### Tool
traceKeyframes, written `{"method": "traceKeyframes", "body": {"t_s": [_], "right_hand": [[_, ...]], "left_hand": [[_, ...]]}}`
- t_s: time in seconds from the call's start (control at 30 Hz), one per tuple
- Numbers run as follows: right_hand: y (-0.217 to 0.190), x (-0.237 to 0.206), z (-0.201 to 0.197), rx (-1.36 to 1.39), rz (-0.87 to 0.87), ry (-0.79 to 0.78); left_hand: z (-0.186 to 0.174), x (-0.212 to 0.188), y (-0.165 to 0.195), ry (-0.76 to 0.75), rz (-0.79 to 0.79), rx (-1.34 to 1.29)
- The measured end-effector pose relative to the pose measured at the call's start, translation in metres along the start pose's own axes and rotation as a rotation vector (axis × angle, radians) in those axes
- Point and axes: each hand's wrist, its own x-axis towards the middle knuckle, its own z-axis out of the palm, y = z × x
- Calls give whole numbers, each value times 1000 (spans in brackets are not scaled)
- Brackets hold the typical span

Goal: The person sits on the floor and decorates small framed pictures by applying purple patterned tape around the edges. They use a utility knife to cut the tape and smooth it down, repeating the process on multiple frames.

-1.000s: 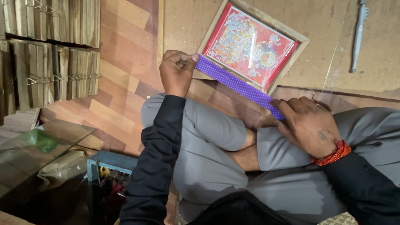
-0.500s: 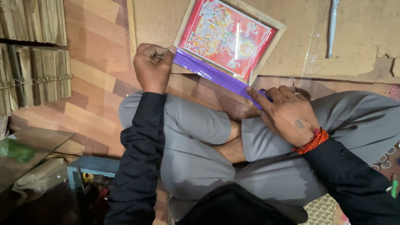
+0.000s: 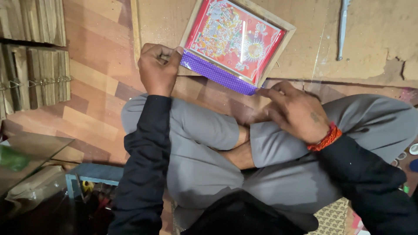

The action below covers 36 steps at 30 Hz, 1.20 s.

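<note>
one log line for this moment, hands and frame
left hand: pinching purple strip at framed picture corner | right hand: fingertips on strip's other end | picture: flat on board
</note>
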Motion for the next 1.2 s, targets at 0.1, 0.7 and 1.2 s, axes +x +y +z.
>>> {"method": "traceKeyframes", "body": {"t_s": [0.1, 0.7, 1.2], "right_hand": [[-2, 15, -6, -73, -21, 93], [16, 57, -10, -73, -210, 129], [24, 55, -7, 38, -262, 157]], "left_hand": [[-1, 1, 6, 12, 7, 43], [49, -137, 70, -599, 600, 361], [-20, -8, 9, -328, 465, 306]]}}
